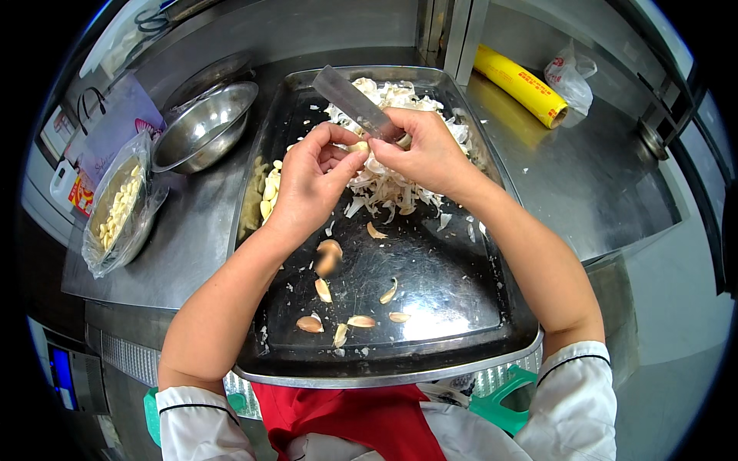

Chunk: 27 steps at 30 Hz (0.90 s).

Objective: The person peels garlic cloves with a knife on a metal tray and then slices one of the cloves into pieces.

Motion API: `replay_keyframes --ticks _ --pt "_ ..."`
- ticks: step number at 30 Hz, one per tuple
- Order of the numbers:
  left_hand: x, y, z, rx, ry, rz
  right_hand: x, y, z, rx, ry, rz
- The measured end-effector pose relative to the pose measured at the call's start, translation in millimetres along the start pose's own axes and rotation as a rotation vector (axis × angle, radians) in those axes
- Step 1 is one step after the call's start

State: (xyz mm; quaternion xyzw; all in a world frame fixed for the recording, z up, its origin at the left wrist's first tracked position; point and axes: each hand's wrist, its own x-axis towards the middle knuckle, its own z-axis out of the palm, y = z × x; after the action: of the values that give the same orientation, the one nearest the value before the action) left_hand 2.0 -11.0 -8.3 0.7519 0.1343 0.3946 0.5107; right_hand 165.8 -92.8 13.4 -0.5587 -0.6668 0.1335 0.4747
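Note:
Over a dark metal tray (369,364), my left hand (311,178) pinches a pale garlic clove (360,147) between thumb and fingertips. Close by on the right, my right hand (429,150) grips a knife with a broad flat blade (349,98), which points up and to the left. Its handle is mostly hidden in my fingers. Under and behind both hands lies a heap of white garlic skins (398,187). Peeled cloves (270,190) are piled at the tray's left side, partly behind my left hand. Several unpeeled cloves (361,321) lie scattered on the near part of the tray.
On the left of the steel counter (202,230) stand a steel bowl (202,129) and a plastic-lined bowl (112,250) with peeled cloves, beside a paper bag (115,124). A yellow roll of film (519,86) and a plastic bag (571,80) lie at the back right.

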Motion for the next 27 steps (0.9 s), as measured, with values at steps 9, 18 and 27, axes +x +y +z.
replay_keyframes --ticks 9,18,27 --pt "0.5 1.5 0.3 -0.005 0.002 0.005 -0.8 2.2 0.6 -0.010 -0.009 -0.015" --pt "0.4 -0.5 -0.2 -0.062 -0.029 -0.032 0.3 2.5 1.3 -0.030 0.008 0.004" --pt "2.0 -1.1 -4.4 -0.198 -0.100 -0.109 -0.3 -2.3 2.1 0.014 0.082 0.039"
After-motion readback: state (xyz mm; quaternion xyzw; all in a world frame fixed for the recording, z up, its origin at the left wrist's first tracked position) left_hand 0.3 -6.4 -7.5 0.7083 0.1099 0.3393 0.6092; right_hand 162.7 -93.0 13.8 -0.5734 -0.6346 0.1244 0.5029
